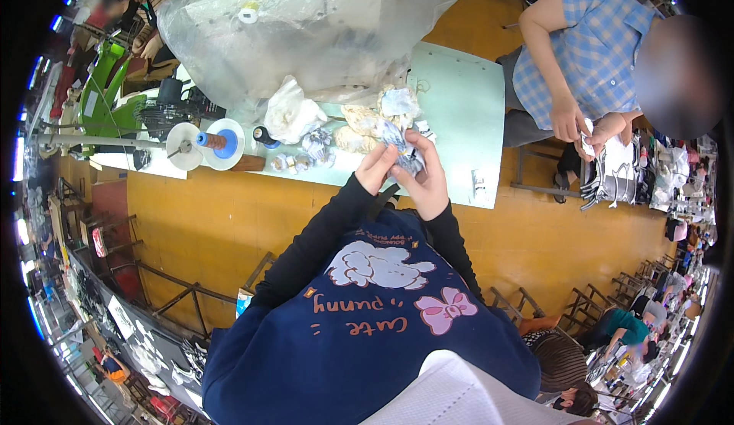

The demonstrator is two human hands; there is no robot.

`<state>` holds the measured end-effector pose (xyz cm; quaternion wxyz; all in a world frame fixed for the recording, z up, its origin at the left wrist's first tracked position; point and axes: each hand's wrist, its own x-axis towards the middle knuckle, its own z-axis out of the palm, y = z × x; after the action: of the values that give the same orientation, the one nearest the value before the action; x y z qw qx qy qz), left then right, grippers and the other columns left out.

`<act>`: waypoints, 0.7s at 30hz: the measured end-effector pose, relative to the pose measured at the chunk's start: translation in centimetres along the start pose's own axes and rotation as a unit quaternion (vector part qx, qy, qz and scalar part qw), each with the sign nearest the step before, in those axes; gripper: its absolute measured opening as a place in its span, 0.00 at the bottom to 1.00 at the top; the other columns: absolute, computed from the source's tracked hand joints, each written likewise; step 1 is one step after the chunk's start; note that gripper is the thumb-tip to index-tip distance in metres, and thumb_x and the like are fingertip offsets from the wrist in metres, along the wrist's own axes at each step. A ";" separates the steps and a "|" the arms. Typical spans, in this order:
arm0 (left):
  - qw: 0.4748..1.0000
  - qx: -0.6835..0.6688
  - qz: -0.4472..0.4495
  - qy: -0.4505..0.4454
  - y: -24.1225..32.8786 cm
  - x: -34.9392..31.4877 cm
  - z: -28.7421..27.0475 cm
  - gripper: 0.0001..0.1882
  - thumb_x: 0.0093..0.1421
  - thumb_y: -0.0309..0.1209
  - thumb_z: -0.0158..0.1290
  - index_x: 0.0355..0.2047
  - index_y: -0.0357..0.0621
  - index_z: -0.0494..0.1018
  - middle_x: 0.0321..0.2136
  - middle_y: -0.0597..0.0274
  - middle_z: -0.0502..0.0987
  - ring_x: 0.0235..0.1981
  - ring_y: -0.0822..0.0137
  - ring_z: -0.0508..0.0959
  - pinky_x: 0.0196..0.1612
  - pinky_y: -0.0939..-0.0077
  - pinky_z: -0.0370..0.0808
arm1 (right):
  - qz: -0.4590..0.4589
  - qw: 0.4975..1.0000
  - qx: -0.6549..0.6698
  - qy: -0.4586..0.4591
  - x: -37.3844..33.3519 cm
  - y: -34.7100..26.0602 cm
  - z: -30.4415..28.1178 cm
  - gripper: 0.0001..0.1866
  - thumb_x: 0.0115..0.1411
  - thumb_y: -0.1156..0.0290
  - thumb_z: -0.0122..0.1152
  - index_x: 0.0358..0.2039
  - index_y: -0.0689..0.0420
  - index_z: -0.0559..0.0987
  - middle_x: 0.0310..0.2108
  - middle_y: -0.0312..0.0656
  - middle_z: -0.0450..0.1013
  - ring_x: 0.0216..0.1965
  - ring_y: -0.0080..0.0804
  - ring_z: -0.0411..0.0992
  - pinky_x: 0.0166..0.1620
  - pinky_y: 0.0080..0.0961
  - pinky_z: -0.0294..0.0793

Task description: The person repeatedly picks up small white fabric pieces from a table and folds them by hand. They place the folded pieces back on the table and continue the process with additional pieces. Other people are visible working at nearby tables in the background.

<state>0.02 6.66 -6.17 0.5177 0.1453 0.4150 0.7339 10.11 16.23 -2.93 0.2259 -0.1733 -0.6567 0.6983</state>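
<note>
Over the edge of a pale green table [459, 96], my left hand [375, 167] and my right hand [426, 174] meet with their fingers closed on a small gathered piece of blue-and-white fabric [409, 160]. Its exact kind is hard to make out. Just beyond lie bunched cream fabric pieces [356, 123] and a bundle of pale blue-and-white fabric [399, 102]. Left of my hands are more blue-and-white bunches [315, 146] and a crumpled white plastic bag [292, 113].
A large clear plastic bag [298, 35] covers the table's far side. Thread spools [218, 144] and a green machine [103, 92] stand left. To the right a co-worker in a checked shirt [585, 50] handles white pieces. Stools [589, 303] stand behind me.
</note>
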 end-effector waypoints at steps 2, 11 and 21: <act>0.996 -0.061 0.056 -0.027 0.7 0.0 0.3 0.29 0.70 0.46 0.38 0.61 0.34 0.58 0.57 0.50 0.66 0.58 0.62 0.67 0.61 0.68 0.63 | -0.031 0.996 -0.081 -0.011 -0.2 -1.3 0.6 0.26 0.56 0.73 0.63 0.55 0.63 0.69 0.52 0.46 0.68 0.56 0.39 0.64 0.59 0.29 0.62; 0.997 -0.020 -0.067 -0.024 2.7 -3.5 -1.1 0.23 0.64 0.33 0.51 0.56 0.38 0.62 0.41 0.55 0.75 0.40 0.64 0.77 0.43 0.71 0.74 | -0.196 0.930 -0.310 0.009 -0.4 -2.4 0.7 0.11 0.50 0.74 0.65 0.36 0.57 0.82 0.33 0.38 0.72 0.35 0.35 0.69 0.42 0.31 0.66; 0.981 0.050 -0.184 -0.045 4.6 -4.8 -1.1 0.21 0.53 0.17 0.46 0.48 0.41 0.64 0.23 0.62 0.68 0.17 0.75 0.64 0.19 0.80 0.60 | -0.232 0.925 -0.298 -0.048 -0.5 -1.6 1.1 0.08 0.42 0.76 0.66 0.24 0.55 0.75 0.23 0.35 0.69 0.26 0.34 0.67 0.33 0.28 0.64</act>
<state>-1.61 1.38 -2.31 0.6541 0.1249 0.4473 0.5970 10.07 15.11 -1.25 0.2879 -0.0416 -0.8665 0.4056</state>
